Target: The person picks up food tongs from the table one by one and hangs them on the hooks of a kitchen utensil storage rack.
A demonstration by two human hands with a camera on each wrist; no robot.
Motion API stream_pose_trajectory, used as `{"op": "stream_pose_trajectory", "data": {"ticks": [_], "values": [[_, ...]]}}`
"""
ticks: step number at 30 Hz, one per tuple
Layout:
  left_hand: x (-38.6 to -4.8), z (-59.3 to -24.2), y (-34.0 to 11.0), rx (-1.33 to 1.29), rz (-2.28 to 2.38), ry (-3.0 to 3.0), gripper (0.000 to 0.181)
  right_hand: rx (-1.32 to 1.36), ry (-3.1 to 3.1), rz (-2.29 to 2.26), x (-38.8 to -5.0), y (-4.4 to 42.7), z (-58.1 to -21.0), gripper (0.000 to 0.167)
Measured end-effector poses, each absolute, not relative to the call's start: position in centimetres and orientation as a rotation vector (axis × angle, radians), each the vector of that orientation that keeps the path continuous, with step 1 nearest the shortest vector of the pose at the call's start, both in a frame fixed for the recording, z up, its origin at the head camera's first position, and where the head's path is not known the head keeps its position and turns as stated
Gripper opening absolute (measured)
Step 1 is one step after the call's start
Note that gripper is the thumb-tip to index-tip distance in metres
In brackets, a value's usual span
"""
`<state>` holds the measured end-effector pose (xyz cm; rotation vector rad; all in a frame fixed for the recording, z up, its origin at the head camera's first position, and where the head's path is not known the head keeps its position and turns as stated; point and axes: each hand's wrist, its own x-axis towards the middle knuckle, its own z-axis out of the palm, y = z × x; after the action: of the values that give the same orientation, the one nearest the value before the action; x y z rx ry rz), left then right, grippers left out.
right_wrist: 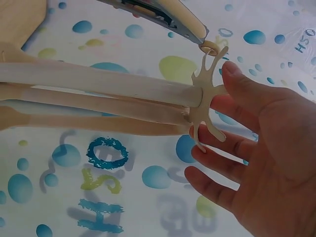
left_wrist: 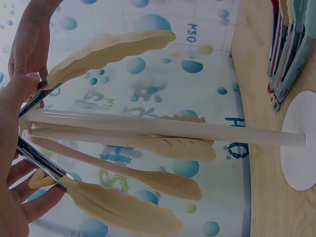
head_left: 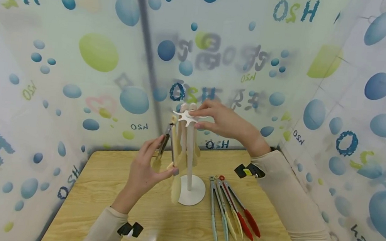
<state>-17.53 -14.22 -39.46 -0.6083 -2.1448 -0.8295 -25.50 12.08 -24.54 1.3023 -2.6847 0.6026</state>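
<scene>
A white utensil stand (head_left: pixel 190 159) rises from a round base (head_left: pixel 196 198) on the table, with a ring of hooks (right_wrist: pixel 217 129) at its top. My right hand (head_left: pixel 222 119) holds that hooked top between thumb and fingers. Cream-headed tongs (left_wrist: pixel 123 212) with metal arms hang by their ring from a hook, their arms spread apart. Around these tongs is my left hand (head_left: pixel 144 174), thumb at one arm and fingers at the other. Other cream utensils, including a spoon-like one (left_wrist: pixel 168 183) and a slotted one (left_wrist: pixel 173 147), hang beside the pole.
On the wooden table (head_left: pixel 115 198), right of the base, lie several tongs with mint, cream and red heads (head_left: pixel 252 222). A patterned curtain (head_left: pixel 95 84) with bubbles and lettering encloses the table at the back and sides.
</scene>
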Motion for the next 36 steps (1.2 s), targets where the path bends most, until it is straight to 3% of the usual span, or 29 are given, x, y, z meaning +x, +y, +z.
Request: {"op": "stream_pose_trajectory", "data": {"ticks": [36], "values": [[-19.7,-42.0,-11.9,-0.618,-0.94,-2.173,0.109,1.295,-2.594,0.649,-25.6,12.2,-25.8,0.046]]}}
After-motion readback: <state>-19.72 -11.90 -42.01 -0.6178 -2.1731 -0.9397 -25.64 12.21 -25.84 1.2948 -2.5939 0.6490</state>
